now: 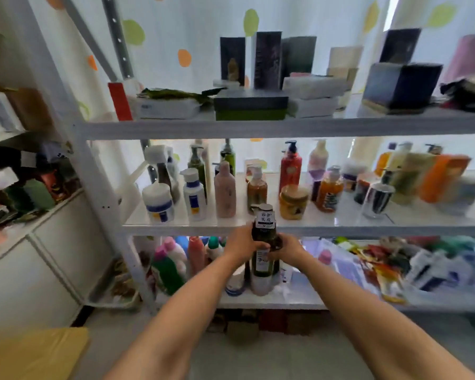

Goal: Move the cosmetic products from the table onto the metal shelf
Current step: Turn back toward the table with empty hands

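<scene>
Dark green bottle point(264, 229), white label facing us, is the thing we are holding with both hands in front of the metal shelf point(340, 231). We are keeping it upright, and it is not standing on any board. Its pale cap is showing just above the front edge of the middle board, and its lower body is overlapping the lower level in our view.

Our left hand point(242, 242) is wrapping round the dark green bottle from the left, fingers curled against its middle. Our right hand point(287, 246) is gripping it from the right at the same height, so both hands are clamped on it and their fingertips are nearly meeting across the front.

Behind the cap, the middle board is carrying a crowd of products. An orange jar point(293, 201) is sitting just right of the cap, and a brown pump bottle point(257, 189) is standing directly behind it. A pink bottle point(225, 192) and a white and blue bottle point(194, 194) are standing to the left. A red pump bottle point(290, 168) is rising further back.

Flat and upright boxes point(251, 104) are filling the top board. On the lower board a green bottle point(166, 270) is standing among others at the left, and loose packets are lying at the right. The edges of the view are blurring.
</scene>
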